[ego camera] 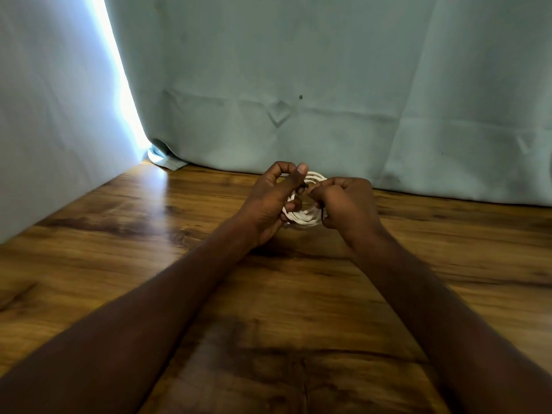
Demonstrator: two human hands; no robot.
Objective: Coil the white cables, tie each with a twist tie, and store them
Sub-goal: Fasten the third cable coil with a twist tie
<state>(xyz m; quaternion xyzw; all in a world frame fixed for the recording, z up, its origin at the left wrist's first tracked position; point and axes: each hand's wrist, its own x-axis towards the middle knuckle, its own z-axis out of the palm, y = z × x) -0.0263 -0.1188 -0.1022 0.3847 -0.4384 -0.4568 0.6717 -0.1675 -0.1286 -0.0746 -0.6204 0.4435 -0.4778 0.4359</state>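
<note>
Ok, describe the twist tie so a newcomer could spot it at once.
Start at the wooden table by the pale curtain. Both hands, left hand and right hand, hold a white cable coil there. The twist tie is the thin dark strand against the white loops.

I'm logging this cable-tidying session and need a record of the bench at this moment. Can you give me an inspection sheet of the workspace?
Surface: brown wood-grain tabletop, glare near its far left edge.
Job's things: coiled white cable held above the table between both hands; thin dark twist tie at the coil's top, a dark strand also by the right hand.
Clutter: nothing seen.
Grips: left hand curls around the coil's left side; right hand pinches the tie.
Cables: one coil in view; its ends are hidden; no other cable seen.
Surroundings: pale green fabric curtain behind the table, a bright strip of light at its left edge.
</note>
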